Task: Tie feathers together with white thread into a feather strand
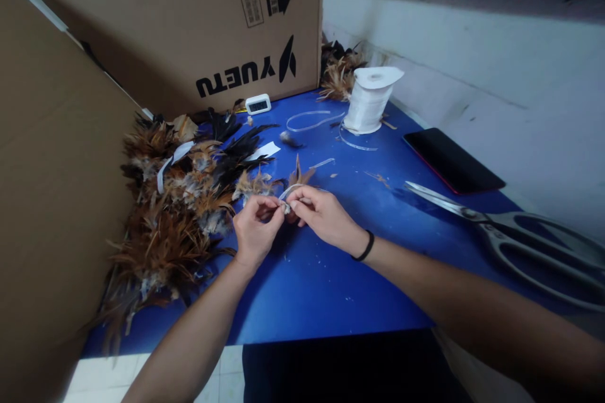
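My left hand (255, 227) and my right hand (321, 214) meet over the blue table (331, 277), fingers pinched together. Between them they hold a small bunch of brown feathers (299, 176) with a thin white strip (289, 190) looped round its base. The feather tips point away from me. A large heap of brown and black feathers (179, 201) lies just left of my left hand. A black band sits on my right wrist.
A white spool of strip (369, 101) stands at the back, loose strip (312, 121) beside it. Big metal scissors (510, 239) and a dark phone (451, 160) lie at the right. Cardboard boxes (189, 19) wall the left and back. A small white timer (258, 104) sits by the box.
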Demonstrator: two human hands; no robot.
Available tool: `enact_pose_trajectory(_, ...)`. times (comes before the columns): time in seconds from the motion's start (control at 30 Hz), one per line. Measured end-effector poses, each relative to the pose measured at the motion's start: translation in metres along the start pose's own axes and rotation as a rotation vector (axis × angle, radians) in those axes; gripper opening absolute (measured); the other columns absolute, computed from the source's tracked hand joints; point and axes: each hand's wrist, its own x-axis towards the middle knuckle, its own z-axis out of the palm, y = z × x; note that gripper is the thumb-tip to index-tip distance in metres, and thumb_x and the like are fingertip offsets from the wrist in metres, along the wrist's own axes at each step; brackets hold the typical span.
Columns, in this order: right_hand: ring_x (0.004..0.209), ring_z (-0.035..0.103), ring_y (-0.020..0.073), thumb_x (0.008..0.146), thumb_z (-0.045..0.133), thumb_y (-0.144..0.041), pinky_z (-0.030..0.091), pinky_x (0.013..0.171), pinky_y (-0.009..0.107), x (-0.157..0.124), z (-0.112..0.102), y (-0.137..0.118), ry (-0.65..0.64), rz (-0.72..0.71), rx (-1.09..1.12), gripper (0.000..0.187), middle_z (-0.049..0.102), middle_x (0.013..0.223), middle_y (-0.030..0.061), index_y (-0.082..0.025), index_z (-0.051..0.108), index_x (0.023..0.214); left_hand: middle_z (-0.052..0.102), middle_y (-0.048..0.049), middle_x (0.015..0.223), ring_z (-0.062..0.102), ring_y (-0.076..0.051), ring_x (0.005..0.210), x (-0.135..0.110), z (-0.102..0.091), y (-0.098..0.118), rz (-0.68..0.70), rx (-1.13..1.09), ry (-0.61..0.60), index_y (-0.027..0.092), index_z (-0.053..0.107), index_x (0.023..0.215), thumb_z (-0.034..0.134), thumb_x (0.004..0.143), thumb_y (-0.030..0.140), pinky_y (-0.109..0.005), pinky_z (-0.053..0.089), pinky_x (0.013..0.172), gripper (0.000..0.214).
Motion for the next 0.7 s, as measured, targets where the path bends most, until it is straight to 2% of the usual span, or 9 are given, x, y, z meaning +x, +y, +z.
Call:
enact_pose_trajectory(0.33, 0.058, 0.061, 0.0092, 0.081, 0.050, -0.022, 0.048, 0.051, 0.020, 0.0027, -0.0060, -0.0031, -0.086, 0.052, 0.018, 0.011, 0.062, 0.066, 0.0006, -0.015, 0.059, 0.081, 0.067, -0.0021, 0.079, 0.067, -0.013, 0.072, -0.0005, -0.0022, 0.0015, 0.057, 0.055, -0.029, 0.018, 0.053, 0.077, 0.068, 0.071, 0.018, -0.026, 0.056, 0.067, 0.017)
enact_pose_trajectory(0.5, 0.056, 0.061, 0.0095, 0.081, 0.051, -0.023, 0.047, 0.049, 0.019, 0.0016, -0.0058, -0.0057, -0.062, 0.069, -0.029, 0.009, 0.061, 0.063, -0.0001, -0.016, 0.056, 0.079, 0.068, -0.0015, 0.079, 0.067, -0.013, 0.071, -0.0007, -0.0011, 0.0007, 0.082, 0.053, -0.031, 0.018, 0.053, 0.077, 0.068, 0.070, 0.016, -0.025, 0.056, 0.066, 0.017)
enact_pose_trajectory(0.7, 0.055, 0.063, 0.0109, 0.084, 0.046, -0.027, 0.048, 0.046, 0.019, -0.0027, -0.0016, -0.0056, -0.035, 0.029, -0.086, 0.010, 0.060, 0.064, -0.0012, -0.018, 0.049, 0.081, 0.068, -0.0014, 0.075, 0.067, -0.014, 0.071, 0.0001, 0.0004, 0.0039, -0.037, -0.008, -0.004, 0.018, 0.052, 0.077, 0.070, 0.069, 0.020, -0.026, 0.055, 0.067, 0.020)
